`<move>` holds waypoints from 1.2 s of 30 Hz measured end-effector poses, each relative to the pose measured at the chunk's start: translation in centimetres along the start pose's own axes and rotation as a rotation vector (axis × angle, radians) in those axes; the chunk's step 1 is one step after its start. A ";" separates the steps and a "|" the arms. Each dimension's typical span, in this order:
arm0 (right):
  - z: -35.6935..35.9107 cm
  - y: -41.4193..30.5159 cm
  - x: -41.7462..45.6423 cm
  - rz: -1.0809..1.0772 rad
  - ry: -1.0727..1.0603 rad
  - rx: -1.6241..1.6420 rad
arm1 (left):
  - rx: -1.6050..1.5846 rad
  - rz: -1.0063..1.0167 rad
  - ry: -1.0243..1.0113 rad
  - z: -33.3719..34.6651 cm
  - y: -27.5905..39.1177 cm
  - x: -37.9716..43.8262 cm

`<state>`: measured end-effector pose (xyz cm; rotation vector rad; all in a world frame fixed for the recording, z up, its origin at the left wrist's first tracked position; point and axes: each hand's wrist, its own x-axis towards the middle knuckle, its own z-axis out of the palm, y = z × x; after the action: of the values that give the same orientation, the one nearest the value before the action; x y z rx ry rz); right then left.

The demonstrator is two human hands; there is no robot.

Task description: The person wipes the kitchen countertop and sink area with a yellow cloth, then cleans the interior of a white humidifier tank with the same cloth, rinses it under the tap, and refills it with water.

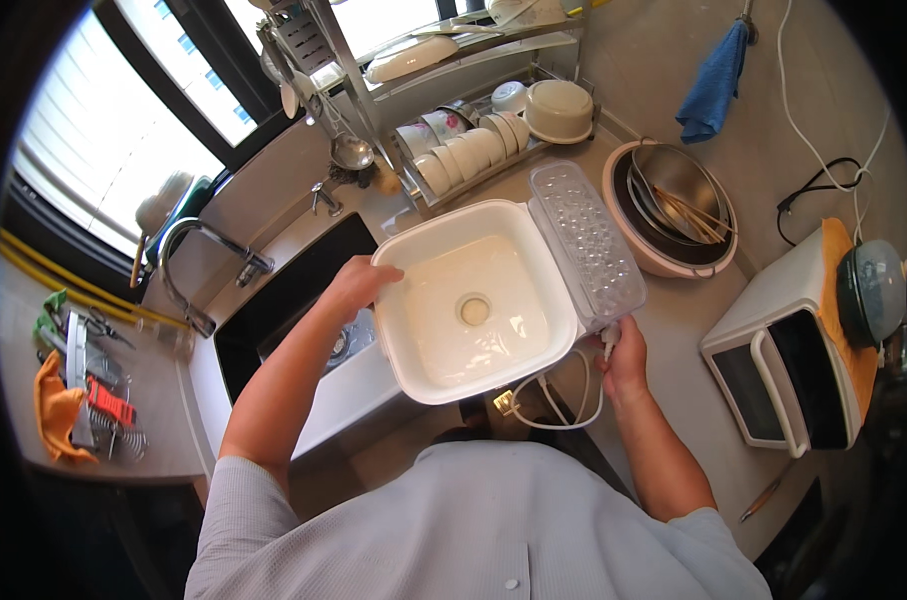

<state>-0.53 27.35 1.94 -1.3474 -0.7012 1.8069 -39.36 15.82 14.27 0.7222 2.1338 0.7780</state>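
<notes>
Over the front edge of the black sink (273,330), a white squarish electric basin (453,225) is held up, tilted towards me. Its inside is glossy with wet-looking reflections, and a round fitting marks the middle of the floor. My left hand (360,289) grips its left rim, thumb over the edge. A clear plastic tray with round bumps (585,236) lies along the basin's right side. Under that tray's lower corner, my right hand (624,364) holds a white cord end (609,337) and supports the basin; some fingers are hidden. A white cable (555,427) loops below the basin.
The chrome faucet (172,247) arches over the sink. Behind stands a dish rack (476,184) with bowls. Metal bowls and chopsticks sit in a pink basin (618,240). At right is a white toaster oven (761,322); at left, an orange cloth (56,409) and kitchen tools.
</notes>
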 end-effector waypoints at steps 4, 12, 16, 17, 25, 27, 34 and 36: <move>1.4 1.5 1.9 -0.034 0.043 0.045 | 0.002 0.025 -0.082 -0.6 -0.2 5.7; 3.7 2.4 4.4 0.021 0.133 0.044 | 0.000 0.001 -0.161 -0.1 -0.6 12.2; 4.0 2.6 5.4 0.057 0.122 0.045 | -0.057 0.001 -0.154 0.5 -1.6 13.8; 4.1 2.6 5.6 0.048 0.121 0.036 | -0.065 -0.003 -0.143 0.6 -2.0 14.2; 3.9 2.9 6.0 0.056 0.081 0.033 | -0.183 -0.029 -0.080 1.5 -3.5 13.6; 3.6 3.0 6.4 0.058 0.052 0.030 | -0.230 -0.054 -0.074 1.7 -4.0 12.8; 1.8 3.0 7.9 0.120 -0.056 0.021 | -0.471 0.190 0.141 4.4 -5.7 6.4; 1.0 3.6 8.5 0.096 -0.066 -0.014 | -0.546 0.116 0.101 4.9 -6.6 4.7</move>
<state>-3.66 32.36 -5.17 -1.3559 -0.6958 1.9329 -39.83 16.21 4.81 0.5199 1.8431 1.4106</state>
